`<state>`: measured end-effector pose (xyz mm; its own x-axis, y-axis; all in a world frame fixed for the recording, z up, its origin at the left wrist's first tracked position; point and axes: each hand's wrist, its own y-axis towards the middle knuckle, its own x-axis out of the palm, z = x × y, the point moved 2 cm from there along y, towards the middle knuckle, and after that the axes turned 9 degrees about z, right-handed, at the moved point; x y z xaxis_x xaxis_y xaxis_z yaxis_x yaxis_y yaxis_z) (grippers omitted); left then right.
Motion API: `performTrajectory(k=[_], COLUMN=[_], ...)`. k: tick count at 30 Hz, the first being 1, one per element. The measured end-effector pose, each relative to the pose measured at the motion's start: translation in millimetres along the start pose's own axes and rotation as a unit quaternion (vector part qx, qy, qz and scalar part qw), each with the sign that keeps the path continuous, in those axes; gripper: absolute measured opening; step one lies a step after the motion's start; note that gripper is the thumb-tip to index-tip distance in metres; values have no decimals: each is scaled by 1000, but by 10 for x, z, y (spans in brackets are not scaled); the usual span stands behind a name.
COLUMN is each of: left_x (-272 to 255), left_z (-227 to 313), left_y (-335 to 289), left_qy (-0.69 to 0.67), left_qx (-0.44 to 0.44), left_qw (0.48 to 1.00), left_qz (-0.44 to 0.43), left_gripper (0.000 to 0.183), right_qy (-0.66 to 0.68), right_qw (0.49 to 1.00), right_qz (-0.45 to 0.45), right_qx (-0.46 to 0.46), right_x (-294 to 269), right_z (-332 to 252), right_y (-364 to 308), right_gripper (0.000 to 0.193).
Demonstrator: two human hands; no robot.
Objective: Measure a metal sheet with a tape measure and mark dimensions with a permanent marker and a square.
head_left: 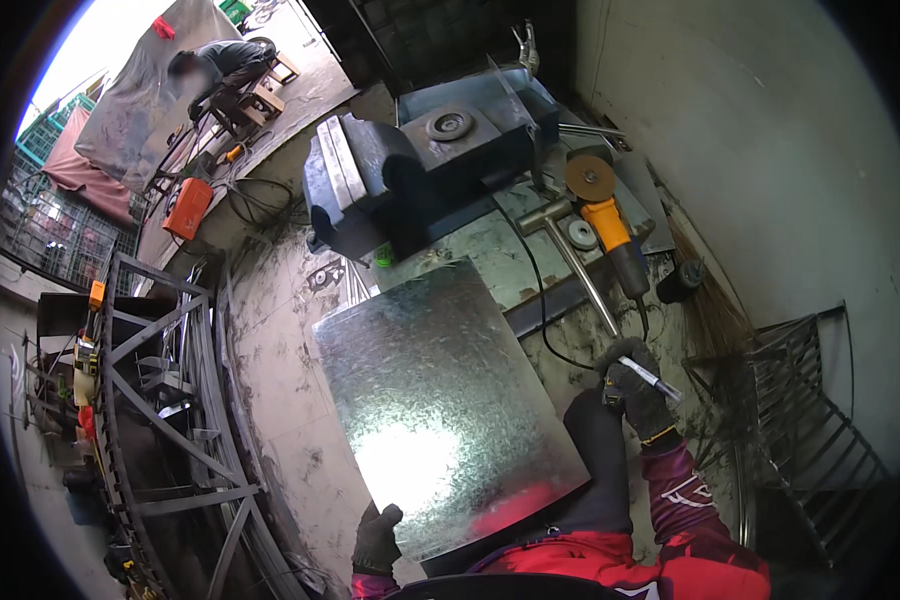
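A shiny galvanized metal sheet lies tilted in front of me, its near edge by my lap. My gloved left hand grips its near left corner, thumb on top. Beyond the sheet's right edge, my gloved right hand is closed around a silver, pen-shaped marker. Past that hand lies a T-shaped steel hammer with a tube handle. Beside the hammer rests a yellow and dark angle grinder with a brown disc.
A blue-grey metal machine housing stands ahead on the work surface. At left, a steel frame rack holds metal lengths and tools. A slatted metal frame leans at right near a broom. Another person works far left, near an orange box.
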<state>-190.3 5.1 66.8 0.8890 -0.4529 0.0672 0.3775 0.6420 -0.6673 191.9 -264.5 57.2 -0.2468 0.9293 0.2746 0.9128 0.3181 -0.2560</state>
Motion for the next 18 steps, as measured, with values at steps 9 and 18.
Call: performTrajectory(k=[9, 18], left_x=[16, -61], left_z=[435, -37], left_y=[-67, -53], left_qy=[214, 332], left_qx=[-155, 68], left_qw=[963, 940], left_qz=[49, -36], left_gripper=[34, 15], right_qy=[-189, -291], right_qw=[979, 953], right_qz=[-32, -49], right_qx=[74, -70], right_x=[454, 430], right_z=[-210, -187], right_y=[-437, -165], right_gripper=[18, 18])
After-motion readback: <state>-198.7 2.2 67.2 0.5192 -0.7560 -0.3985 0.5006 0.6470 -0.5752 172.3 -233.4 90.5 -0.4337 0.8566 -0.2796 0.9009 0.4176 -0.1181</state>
